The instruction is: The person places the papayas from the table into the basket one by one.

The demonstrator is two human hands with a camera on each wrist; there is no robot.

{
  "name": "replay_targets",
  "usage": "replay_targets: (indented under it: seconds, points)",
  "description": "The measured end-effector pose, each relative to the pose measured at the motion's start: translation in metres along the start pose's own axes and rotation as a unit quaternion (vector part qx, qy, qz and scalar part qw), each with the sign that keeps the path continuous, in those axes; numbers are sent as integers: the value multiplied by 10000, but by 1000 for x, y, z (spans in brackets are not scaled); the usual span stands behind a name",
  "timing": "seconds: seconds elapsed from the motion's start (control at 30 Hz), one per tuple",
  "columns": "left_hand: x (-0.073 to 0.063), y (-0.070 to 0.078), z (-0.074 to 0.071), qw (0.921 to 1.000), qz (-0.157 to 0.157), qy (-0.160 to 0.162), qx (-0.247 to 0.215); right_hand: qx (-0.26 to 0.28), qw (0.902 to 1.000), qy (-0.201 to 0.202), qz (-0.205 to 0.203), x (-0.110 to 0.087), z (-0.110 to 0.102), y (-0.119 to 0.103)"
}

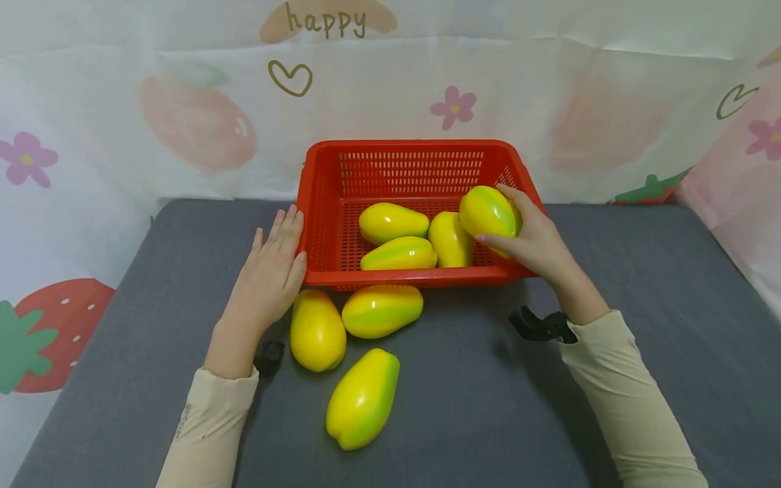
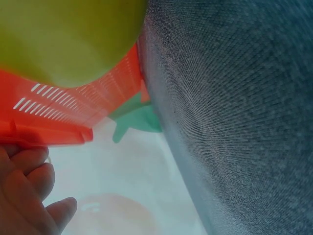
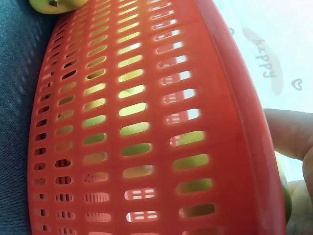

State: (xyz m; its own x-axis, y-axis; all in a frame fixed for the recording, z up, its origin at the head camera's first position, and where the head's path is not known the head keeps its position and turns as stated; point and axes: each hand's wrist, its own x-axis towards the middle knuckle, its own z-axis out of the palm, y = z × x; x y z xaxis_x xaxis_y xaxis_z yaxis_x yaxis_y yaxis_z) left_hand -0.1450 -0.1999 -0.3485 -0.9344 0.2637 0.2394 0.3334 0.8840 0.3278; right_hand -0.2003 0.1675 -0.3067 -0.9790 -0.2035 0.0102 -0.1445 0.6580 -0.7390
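Observation:
A yellow-green papaya point(image 1: 487, 211) is gripped between the thumb and fingers of my right hand point(image 1: 535, 240), inside the right end of a red plastic basket point(image 1: 415, 276). Three more papayas lie on the basket floor: an upper left papaya point(image 1: 393, 224), a lower left papaya point(image 1: 399, 254) and a middle papaya point(image 1: 450, 240). My left hand point(image 1: 265, 274) rests with straight fingers along the basket's left wall. In the left wrist view its fingers point(image 2: 32, 169) show at the red rim. Through the slots of the basket wall point(image 3: 215, 98), yellow fruit shows in the right wrist view.
Three papayas lie on the grey tablecloth point(image 1: 464, 407) before the basket: a left papaya point(image 1: 317, 332), a papaya by the front wall point(image 1: 383, 312) and a nearer papaya point(image 1: 363, 400). A printed curtain point(image 1: 378, 81) hangs behind the table.

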Motion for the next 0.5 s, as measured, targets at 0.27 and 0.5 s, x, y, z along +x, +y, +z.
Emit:
replay_targets:
  seconds: [0.27,0.5]
  points:
    - [-1,-1,1,10000,12,66,-24,-211,9997,-74,116,3,0,-3]
    - [0,-1,1,10000,26,75,-19,-531,9983,-8,223,4,1,-4]
